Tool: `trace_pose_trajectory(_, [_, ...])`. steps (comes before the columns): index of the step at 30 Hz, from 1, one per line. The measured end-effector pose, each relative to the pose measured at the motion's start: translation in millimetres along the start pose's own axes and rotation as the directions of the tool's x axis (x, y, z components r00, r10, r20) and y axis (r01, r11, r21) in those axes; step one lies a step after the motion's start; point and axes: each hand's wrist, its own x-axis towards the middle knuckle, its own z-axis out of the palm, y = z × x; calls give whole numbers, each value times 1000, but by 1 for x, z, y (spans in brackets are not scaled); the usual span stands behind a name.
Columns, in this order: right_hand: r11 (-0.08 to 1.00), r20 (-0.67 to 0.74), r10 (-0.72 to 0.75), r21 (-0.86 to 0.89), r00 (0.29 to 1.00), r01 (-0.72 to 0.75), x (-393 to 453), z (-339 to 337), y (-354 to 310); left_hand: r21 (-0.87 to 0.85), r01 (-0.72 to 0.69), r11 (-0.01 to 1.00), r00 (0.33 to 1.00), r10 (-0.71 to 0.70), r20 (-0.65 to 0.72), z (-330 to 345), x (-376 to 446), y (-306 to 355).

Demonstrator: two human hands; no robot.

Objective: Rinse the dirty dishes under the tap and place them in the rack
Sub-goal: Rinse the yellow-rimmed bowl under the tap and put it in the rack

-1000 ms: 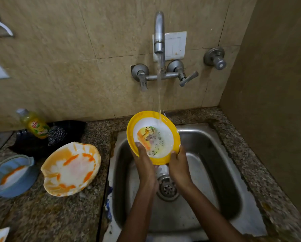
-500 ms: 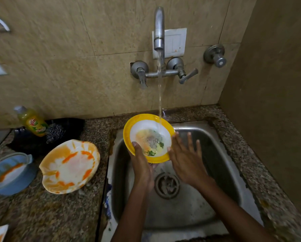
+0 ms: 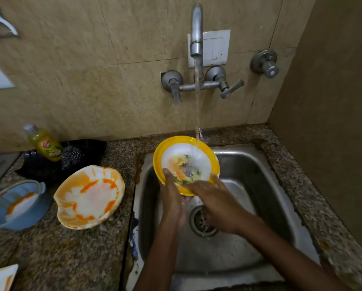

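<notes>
1. The yellow-rimmed bowl (image 3: 186, 164) sits tilted over the sink (image 3: 260, 185), under the tap (image 3: 197, 30) stream at 12 o'clock.
2. The left hand (image 3: 171, 198) grips its 7 o'clock rim.
3. The right hand (image 3: 220, 204), spread beside the bowl half a second ago, now lays loose fingers (image 3: 197, 185) across its 5 o'clock edge.

Beige tiled wall (image 3: 71, 70), speckled granite counter (image 3: 50, 259), white switch plate (image 3: 215, 47)

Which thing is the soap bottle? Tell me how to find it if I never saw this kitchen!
Start at the metal sink and look left along the speckled counter, past the big orange-streaked plate, to the wall. There the soap bottle leans by a metal scrubber. It is the only yellow-green bottle, with a pale cap and a bright label.
</notes>
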Motion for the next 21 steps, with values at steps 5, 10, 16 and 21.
trace_pose_trajectory(5, [959,39,117,-265,992,-103,12,-10,21,128,7,992,999,-12,40,-2,2,3])
trace_pose_trajectory(10, [925,-41,69,377,997,-48,9,10,-25,217,-38,975,999,28,46,-3,0,1])
trace_pose_trajectory(16, [966,-213,107,-210,971,-152,0,15,22,295,71,953,986,-111,121,-19,17,31])
trace_pose_trajectory(21, [978,-279,208,89,938,-190,10,12,-16,36,-1,999,997,-2,81,1,-3,-8])
